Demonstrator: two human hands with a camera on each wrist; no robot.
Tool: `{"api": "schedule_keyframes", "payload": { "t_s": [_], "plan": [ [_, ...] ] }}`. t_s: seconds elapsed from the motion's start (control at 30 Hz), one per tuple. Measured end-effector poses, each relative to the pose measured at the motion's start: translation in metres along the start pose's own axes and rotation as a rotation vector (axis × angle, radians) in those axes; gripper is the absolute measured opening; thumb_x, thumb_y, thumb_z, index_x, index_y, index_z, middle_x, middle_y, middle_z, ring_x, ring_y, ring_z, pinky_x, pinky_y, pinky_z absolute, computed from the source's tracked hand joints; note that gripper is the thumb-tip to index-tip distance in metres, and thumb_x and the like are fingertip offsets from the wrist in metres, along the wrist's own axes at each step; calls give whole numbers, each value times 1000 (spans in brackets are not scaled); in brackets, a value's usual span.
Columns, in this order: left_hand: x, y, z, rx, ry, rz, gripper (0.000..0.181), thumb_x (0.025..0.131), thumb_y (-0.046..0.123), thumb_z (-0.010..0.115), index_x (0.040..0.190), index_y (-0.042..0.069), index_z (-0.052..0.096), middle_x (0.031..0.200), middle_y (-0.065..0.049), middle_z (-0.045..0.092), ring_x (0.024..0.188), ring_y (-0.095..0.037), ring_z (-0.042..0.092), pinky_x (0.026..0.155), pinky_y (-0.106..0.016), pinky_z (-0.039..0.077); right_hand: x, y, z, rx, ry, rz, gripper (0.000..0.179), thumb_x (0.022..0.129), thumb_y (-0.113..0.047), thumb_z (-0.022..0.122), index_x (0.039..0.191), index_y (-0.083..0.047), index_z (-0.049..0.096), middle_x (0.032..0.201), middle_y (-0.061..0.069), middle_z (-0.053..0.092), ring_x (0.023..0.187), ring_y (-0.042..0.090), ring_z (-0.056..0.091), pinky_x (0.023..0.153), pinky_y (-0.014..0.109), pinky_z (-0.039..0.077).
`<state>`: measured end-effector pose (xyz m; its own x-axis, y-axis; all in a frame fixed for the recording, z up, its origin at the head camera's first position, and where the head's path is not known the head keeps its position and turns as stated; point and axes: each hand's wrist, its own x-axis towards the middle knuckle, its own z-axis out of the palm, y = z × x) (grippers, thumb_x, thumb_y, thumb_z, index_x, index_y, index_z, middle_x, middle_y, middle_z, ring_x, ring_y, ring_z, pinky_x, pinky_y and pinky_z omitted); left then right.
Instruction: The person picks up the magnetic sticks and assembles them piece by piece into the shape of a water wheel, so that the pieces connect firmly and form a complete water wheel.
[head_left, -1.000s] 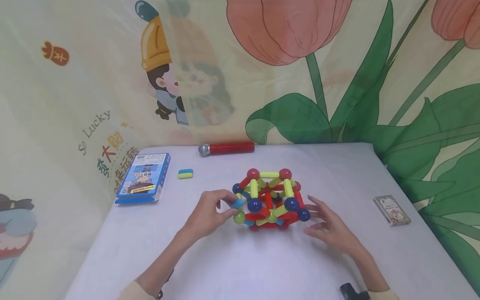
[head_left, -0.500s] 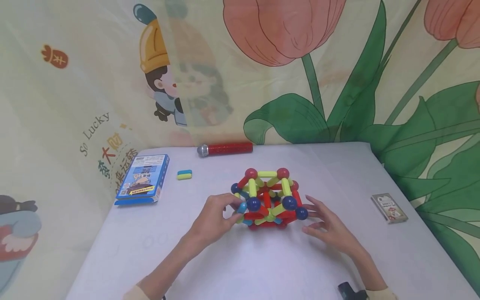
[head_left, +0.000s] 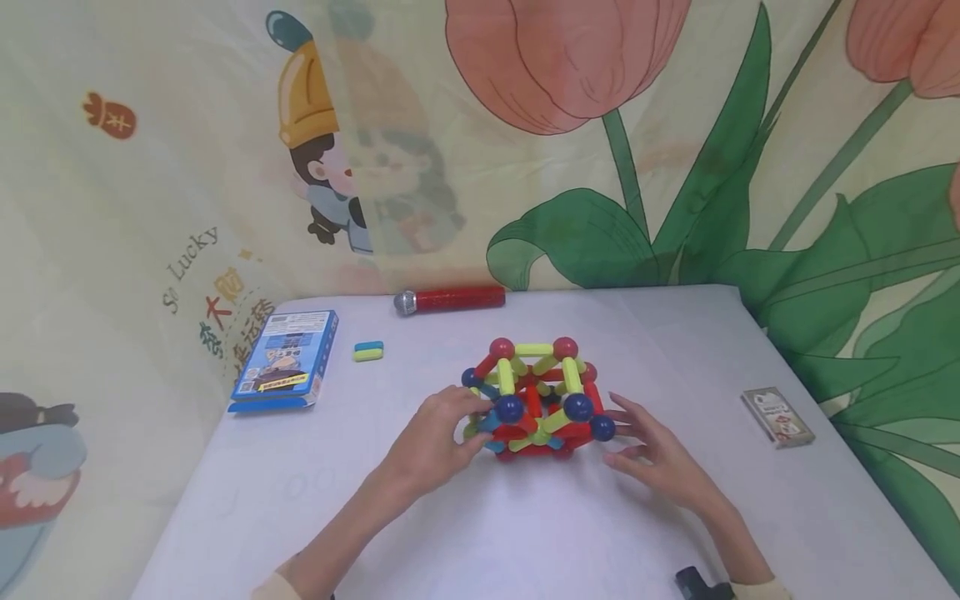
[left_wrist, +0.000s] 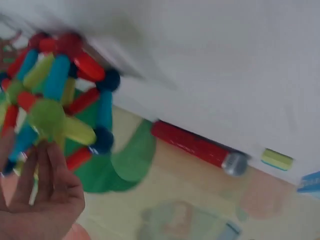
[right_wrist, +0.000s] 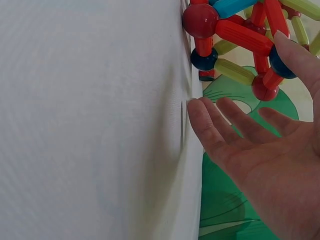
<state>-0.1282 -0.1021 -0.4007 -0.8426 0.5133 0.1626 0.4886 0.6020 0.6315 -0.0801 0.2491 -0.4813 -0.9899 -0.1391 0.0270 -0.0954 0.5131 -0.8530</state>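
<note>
A magnetic ball-and-rod structure (head_left: 533, 400) stands at the middle of the table, built of red, blue and green balls joined by coloured rods. At its left front, my left hand (head_left: 431, 442) pinches a blue rod (head_left: 489, 422) between thumb and fingers, right up against a dark blue ball (head_left: 509, 408). In the left wrist view the fingertips lie just under a green ball (left_wrist: 46, 117). My right hand (head_left: 656, 450) is at the other side, fingers loosely spread, fingertips close to the blue corner ball (head_left: 603, 427); in the right wrist view its palm (right_wrist: 270, 155) holds nothing.
Two loose rods, one blue and one yellow-green (head_left: 368, 354), lie left of the structure. A red microphone (head_left: 459, 299) lies along the back edge. A blue box (head_left: 285, 358) sits at the left, a small card box (head_left: 778, 417) at the right. A printed cloth hangs behind.
My left hand has moved right with the blue rod, from beside the green ball to close against the structure's left front blue ball. The right hand has stayed in place by the structure.
</note>
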Motion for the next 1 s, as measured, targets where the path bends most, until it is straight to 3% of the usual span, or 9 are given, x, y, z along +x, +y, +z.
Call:
{"api": "schedule_keyframes", "payload": {
  "t_s": [0.1,0.2,0.33,0.4,0.5,0.6,0.73,0.9,1.0],
  "plan": [
    [8,-21,-20,-43,-26,-45,42,93,20,87,132,13,75,122,-3,76,114,-22,69,96,-44,61,-2,3,-2,-11,-2,-6,90,95,-18,85,166,-3,32,154,29,54,133,50,62,89,31,63],
    [22,-63,-41,28,18,-123,36,99,21,81,132,9,74,127,-10,75,118,-31,68,100,-53,58,-5,7,-4,-26,4,9,88,96,-19,84,166,-4,32,154,28,55,133,49,62,91,37,64],
    [43,-127,-55,299,83,-240,34,101,10,75,132,-3,70,129,-24,71,123,-42,65,105,-56,55,-9,9,-7,-34,19,39,87,97,-21,83,166,-7,33,153,26,57,133,47,64,92,40,64],
    [50,-153,-55,435,87,-242,32,100,3,74,129,-9,70,125,-29,71,117,-44,67,101,-56,57,-10,7,-6,-26,18,43,87,97,-22,83,166,-7,33,153,26,57,133,46,64,92,40,64],
    [52,-177,-55,589,88,-207,28,97,-4,73,123,-12,70,117,-31,71,107,-44,69,93,-55,59,-10,5,-4,-13,14,35,86,97,-23,83,166,-7,34,153,25,57,133,45,64,91,39,64],
    [51,-189,-52,687,102,-167,27,95,-7,72,121,-12,70,116,-30,71,106,-42,69,90,-54,60,-11,6,-4,-8,19,11,85,97,-21,83,166,-8,35,153,23,58,132,43,65,91,37,64],
    [47,-195,-47,694,121,-153,24,95,-9,72,119,-12,72,115,-29,70,105,-42,68,89,-52,59,-13,7,-5,-11,25,0,83,98,-21,82,165,-8,35,152,23,59,132,43,65,91,36,64],
    [44,-188,-39,600,121,-148,20,94,-12,71,114,-12,74,114,-31,72,106,-45,70,92,-55,60,-16,9,-6,-7,37,7,82,97,-21,82,164,-7,36,152,23,60,132,43,65,91,35,64],
    [42,-170,-36,470,73,-159,20,92,-13,72,112,-12,75,112,-29,75,108,-45,72,95,-55,60,-19,10,-7,-10,45,21,82,97,-22,82,164,-6,37,151,24,60,132,44,64,92,38,64]
  ]
}}
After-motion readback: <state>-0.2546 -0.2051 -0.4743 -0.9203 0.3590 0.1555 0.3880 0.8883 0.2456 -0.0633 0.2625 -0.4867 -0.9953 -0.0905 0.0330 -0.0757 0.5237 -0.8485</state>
